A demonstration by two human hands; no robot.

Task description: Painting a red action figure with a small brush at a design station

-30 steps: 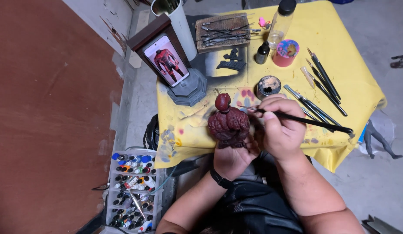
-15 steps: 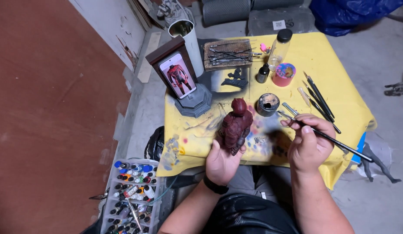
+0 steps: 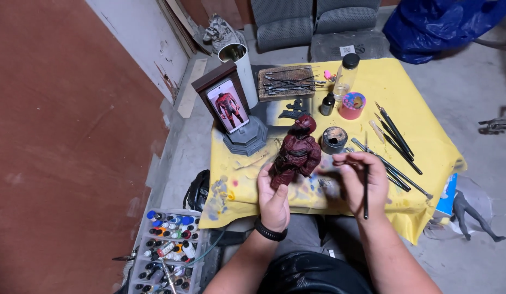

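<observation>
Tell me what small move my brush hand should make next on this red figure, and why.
Probably turn the brush tip-up toward the figure. The right hand holds it nearly upright with one end hanging below the fingers, clear of the model, while the left hand grips the dark red figure by its legs, raised over the yellow cloth. Which end carries the bristles is hard to tell.

Left hand (image 3: pixel 275 200) raised near centre, fingers curled in a grip; right hand (image 3: pixel 364 182) just right of it, fingers pinched.

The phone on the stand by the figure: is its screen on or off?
On. The phone leans upright in its dark stand, and its lit screen shows a red figure on a pale background.
</observation>
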